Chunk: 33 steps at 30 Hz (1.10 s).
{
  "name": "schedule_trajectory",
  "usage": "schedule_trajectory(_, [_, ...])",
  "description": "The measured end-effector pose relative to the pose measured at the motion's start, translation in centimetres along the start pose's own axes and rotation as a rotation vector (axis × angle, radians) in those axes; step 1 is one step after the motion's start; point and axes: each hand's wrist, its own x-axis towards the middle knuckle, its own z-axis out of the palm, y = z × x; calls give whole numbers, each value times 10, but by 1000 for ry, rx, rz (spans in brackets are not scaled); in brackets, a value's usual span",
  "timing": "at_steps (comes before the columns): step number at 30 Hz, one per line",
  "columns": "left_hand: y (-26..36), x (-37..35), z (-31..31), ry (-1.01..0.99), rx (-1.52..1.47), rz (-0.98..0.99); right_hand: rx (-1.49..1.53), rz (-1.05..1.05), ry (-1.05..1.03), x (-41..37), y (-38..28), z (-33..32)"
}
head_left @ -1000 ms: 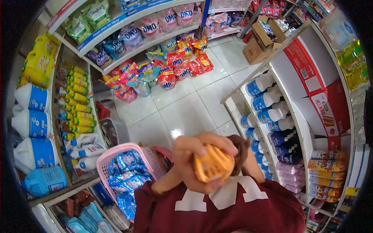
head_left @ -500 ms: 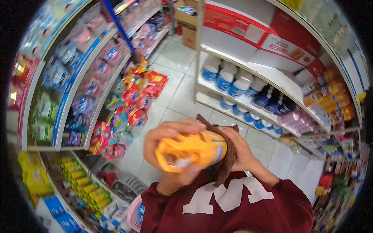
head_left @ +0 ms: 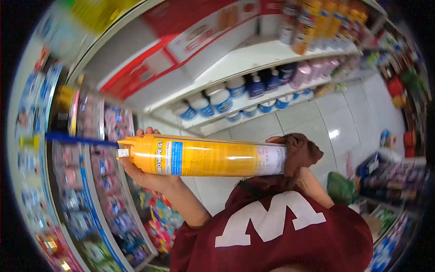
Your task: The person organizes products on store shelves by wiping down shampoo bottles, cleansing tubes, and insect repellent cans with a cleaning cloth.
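A long yellow spray can (head_left: 217, 156) lies sideways across the front of my body, its printed label showing. My left hand (head_left: 152, 177) is wrapped round its capped end, with fingertips over the top edge. At the other end, a brown cloth (head_left: 301, 152) covers the base of the can. My right hand (head_left: 310, 181) holds the cloth against that end, most of its fingers hidden under the fabric.
Ahead, a white shelf (head_left: 253, 56) carries orange spray cans (head_left: 312, 27), with white and blue bottles (head_left: 219, 99) on the tier below. Shelves of packaged goods (head_left: 106, 167) stand at left. Colourful packets (head_left: 158, 217) lie low at left. A green bag (head_left: 340, 187) is at right.
The view has swung to the right. The can has turned from pointing towards the camera to lying sideways, showing its full length. The cloth has moved to its base end.
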Motion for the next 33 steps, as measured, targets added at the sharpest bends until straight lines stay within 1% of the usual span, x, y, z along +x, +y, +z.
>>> schedule_trajectory(1, [-21,2,14,-26,0,-50,-35,-109,67,-5,-5,-7])
schedule_trajectory(2, [-42,-3,31,-51,-1,-100,324,-66,112,-7,0,-24])
schedule_trajectory(3, [-63,-10,45,-78,-1,-153,94,-204,158,-13,-6,-31])
schedule_trajectory(4, [-89,-17,52,-53,47,-251,-146,-324,212,-17,-12,-36])
schedule_trajectory(6, [-147,-52,52,-324,205,-258,-628,-84,380,-29,-44,-48])
schedule_trajectory(8, [-178,-89,80,-183,150,-461,-523,-336,401,-44,-48,-58])
schedule_trajectory(9, [-185,-91,91,-153,156,-582,-478,-378,411,-50,-48,-63])
schedule_trajectory(11, [-197,-91,114,-72,190,-818,-328,-359,472,-64,-49,-73])
schedule_trajectory(12, [-197,-96,126,-56,167,-884,-231,-350,501,-77,-50,-78])
schedule_trajectory(15, [-212,-95,130,-204,111,-1065,-1,-346,596,-92,-48,-92])
schedule_trajectory(16, [-218,-97,134,-85,191,-1110,55,-353,624,-94,-47,-94])
schedule_trajectory(19, [-227,-96,125,-96,126,-1330,179,-381,692,-97,-47,-98])
schedule_trajectory(20, [-234,-91,118,-127,108,-1384,213,-391,709,-94,-46,-99])
schedule_trajectory(23, [-240,-82,117,-77,107,-1478,306,-417,748,-87,-44,-97])
schedule_trajectory(25, [-244,-73,118,-113,134,-1471,383,-440,762,-80,-40,-94])
schedule_trajectory(26, [-235,-78,127,-140,146,-1457,427,-458,762,-86,-40,-90])
schedule_trajectory(28, [-239,-73,128,-206,154,-1382,522,-479,773,-77,-37,-85])
schedule_trajectory(30, [-237,-69,129,-285,154,-1298,690,-522,785,-67,-34,-72])
schedule_trajectory(31, [-239,-68,129,-275,148,-1256,728,-537,796,-65,-34,-67])
schedule_trajectory(32, [-241,-60,127,-267,143,-1206,704,-536,802,-58,-34,-61])
schedule_trajectory(33, [-234,-64,131,-260,144,-1156,323,-400,844,-63,-44,-58])
